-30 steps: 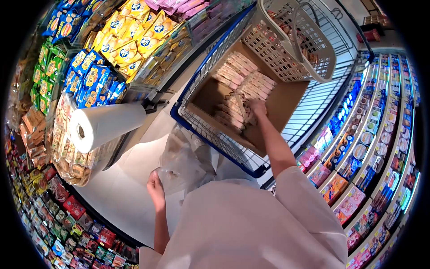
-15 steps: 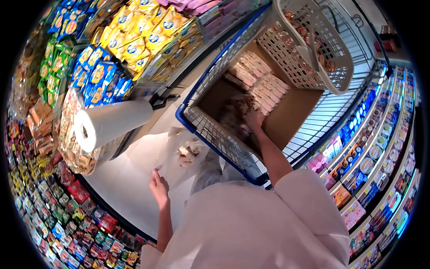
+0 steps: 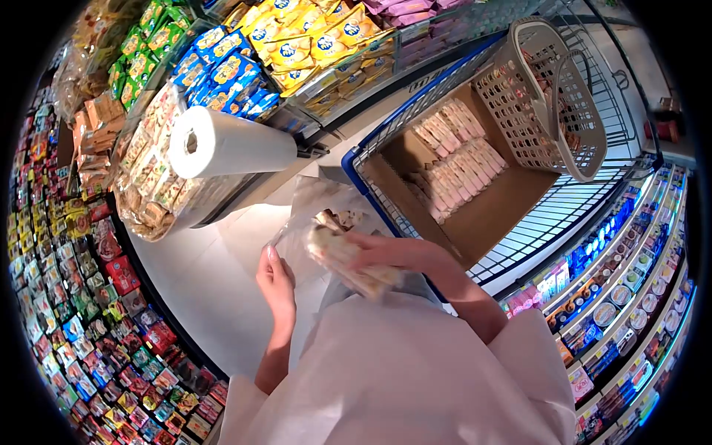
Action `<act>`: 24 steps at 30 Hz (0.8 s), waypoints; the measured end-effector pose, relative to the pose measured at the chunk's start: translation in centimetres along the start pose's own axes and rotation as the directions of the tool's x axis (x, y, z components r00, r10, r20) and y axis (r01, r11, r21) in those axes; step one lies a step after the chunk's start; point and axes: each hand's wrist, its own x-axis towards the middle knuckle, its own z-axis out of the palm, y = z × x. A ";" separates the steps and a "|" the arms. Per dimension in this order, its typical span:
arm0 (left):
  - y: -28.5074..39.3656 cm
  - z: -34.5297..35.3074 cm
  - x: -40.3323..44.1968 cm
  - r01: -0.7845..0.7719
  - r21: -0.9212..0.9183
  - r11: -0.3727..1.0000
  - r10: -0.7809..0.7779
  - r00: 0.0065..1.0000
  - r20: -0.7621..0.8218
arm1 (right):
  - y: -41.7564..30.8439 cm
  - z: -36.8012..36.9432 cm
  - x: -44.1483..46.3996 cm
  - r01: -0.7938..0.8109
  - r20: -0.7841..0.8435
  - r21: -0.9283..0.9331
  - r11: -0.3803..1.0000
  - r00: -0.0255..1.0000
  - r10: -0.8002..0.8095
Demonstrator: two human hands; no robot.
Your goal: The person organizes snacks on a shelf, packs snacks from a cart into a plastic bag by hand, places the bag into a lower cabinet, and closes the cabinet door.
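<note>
My right hand [image 3: 382,254] is closed around a bunch of wrapped snack bars [image 3: 337,256], blurred by motion, at the mouth of a clear plastic bag [image 3: 315,194]. More of the bars show inside the bag. My left hand [image 3: 277,280] pinches the bag's near left edge. To the right, a cardboard box [image 3: 512,204] holds rows of wrapped snack bars [image 3: 467,174] in pale pink and cream wrappers. The box sits in a blue-rimmed shopping cart [image 3: 356,174].
A beige perforated basket [image 3: 586,159] with wrapped items stands in the cart beyond the box. A roll of plastic bags [image 3: 237,148] juts out from the shelf at left. Bins of yellow snack packets [image 3: 297,52] and blue packets [image 3: 230,74] line the back. Stocked shelves [image 3: 623,297] run along the right.
My right hand has left the box and come over to the bag with a bunch of snack bars. My left hand stays at the bag's edge. The view has shifted somewhat.
</note>
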 end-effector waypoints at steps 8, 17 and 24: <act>0.2 0.5 -2.8 -0.250 0.229 0.941 0.223 0.965 0.138 | 6.6 1.9 16.0 0.076 -0.227 -0.073 0.994 0.970 -0.090; -3.2 -0.8 -0.5 0.000 0.051 0.999 -0.009 0.984 0.180 | -1.1 -1.1 -3.1 0.177 -0.517 -0.191 0.965 0.818 -0.252; -5.2 1.3 -0.3 0.039 0.120 0.992 -0.060 0.983 0.174 | 8.7 -35.2 3.7 -0.572 -0.768 -0.530 0.626 0.011 -0.641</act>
